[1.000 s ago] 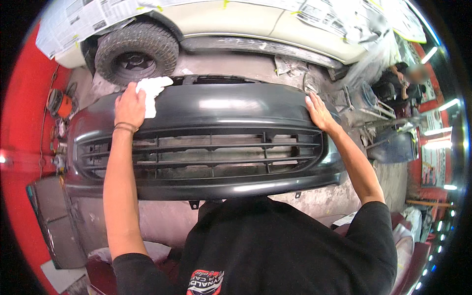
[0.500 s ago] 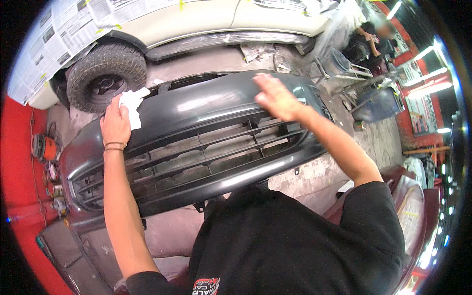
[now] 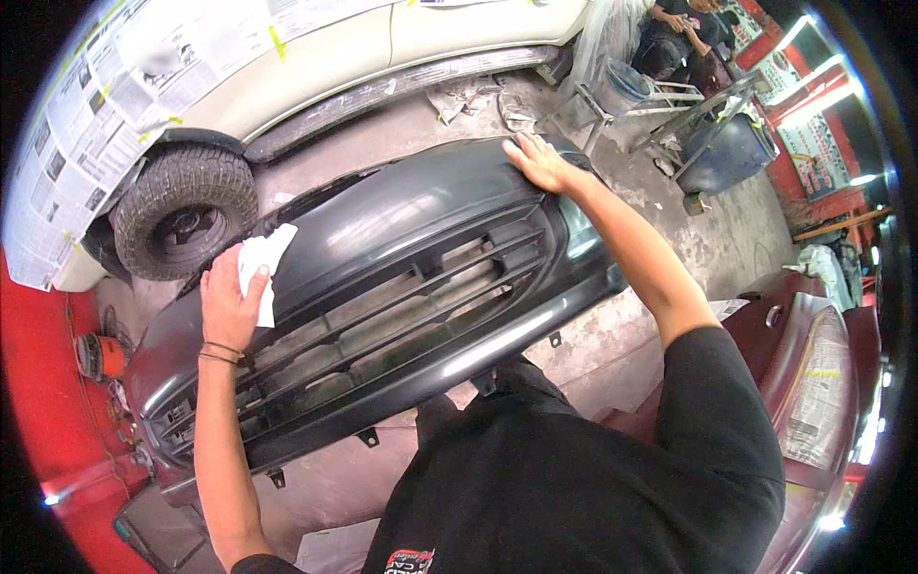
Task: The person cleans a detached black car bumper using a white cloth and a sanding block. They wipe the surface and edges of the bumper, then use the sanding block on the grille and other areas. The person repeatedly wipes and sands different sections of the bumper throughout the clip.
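Observation:
A dark grey car bumper [image 3: 382, 212] with a slatted grille opening stretches across the view in front of me. Toward its left end, my left hand [image 3: 229, 298] is closed on a crumpled white cloth [image 3: 265, 263], which lies against the bumper's upper face. A dark bracelet circles that wrist. My right hand [image 3: 543, 165] rests flat on the top of the bumper near its right end, fingers stretched out and holding nothing. Thin black mounting tabs [image 3: 368, 437] stick out along the bumper's near edge.
Beyond the bumper stands a cream vehicle [image 3: 335, 57] partly masked with newspaper, its tyre [image 3: 182, 215] close to the bumper. Right of me is a maroon car panel [image 3: 765, 325]. Blue drums [image 3: 724, 153] and metal stands sit at back right, near a person [image 3: 674, 38]. An orange machine [image 3: 103, 357] is left.
My right hand has come down from a blurred sweep to lie on the bumper's right end. The view has tilted and shifted; my left hand still holds the cloth.

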Available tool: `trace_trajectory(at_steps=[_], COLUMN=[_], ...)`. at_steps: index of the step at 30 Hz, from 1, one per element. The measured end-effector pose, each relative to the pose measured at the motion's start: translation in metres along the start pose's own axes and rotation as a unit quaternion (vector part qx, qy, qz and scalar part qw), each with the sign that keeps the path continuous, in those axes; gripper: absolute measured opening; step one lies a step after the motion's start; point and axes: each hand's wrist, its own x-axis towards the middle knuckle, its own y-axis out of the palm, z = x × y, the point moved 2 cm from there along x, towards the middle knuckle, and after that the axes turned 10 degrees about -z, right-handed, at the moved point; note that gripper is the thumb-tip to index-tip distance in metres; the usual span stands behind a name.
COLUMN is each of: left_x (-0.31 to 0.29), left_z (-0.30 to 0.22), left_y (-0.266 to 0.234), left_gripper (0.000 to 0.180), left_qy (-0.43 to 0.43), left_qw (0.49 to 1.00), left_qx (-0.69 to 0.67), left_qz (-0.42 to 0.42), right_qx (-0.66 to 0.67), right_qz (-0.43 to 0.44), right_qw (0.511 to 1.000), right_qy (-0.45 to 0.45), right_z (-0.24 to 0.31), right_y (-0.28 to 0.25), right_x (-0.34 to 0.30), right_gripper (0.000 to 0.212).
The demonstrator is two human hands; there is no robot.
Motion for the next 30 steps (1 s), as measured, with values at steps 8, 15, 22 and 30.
trace_trajectory(at_steps=[8, 15, 22, 30], left_x=[0.052, 0.087, 0.084, 0.081], left_z=[-0.112, -0.224, -0.224, -0.213], left_y=[0.071, 0.121, 0.124, 0.126], left_gripper=[0.059, 0.059, 0.058, 0.06], left_qy=[-0.011, -0.037, -0.106, -0.054], left_qw=[0.999, 0.997, 0.989, 0.991], left_qx=[0.038, 0.069, 0.097, 0.123], left_qz=[0.005, -0.009, 0.015, -0.01], right_qx=[0.022, 0.126, 0.053, 0.101], right_qz=[-0.014, 0.043, 0.058, 0.131], right_qw=[0.944, 0.989, 0.986, 0.979], right_qy=[-0.329, -0.058, -0.146, -0.119], right_z=[0.113, -0.153, -0.034, -0.107], right_y=[0.01, 0.006, -0.007, -0.007], right_x=[-0.018, 0.061, 0.038, 0.067], right_gripper=[0.093, 0.089, 0.098, 0.09])
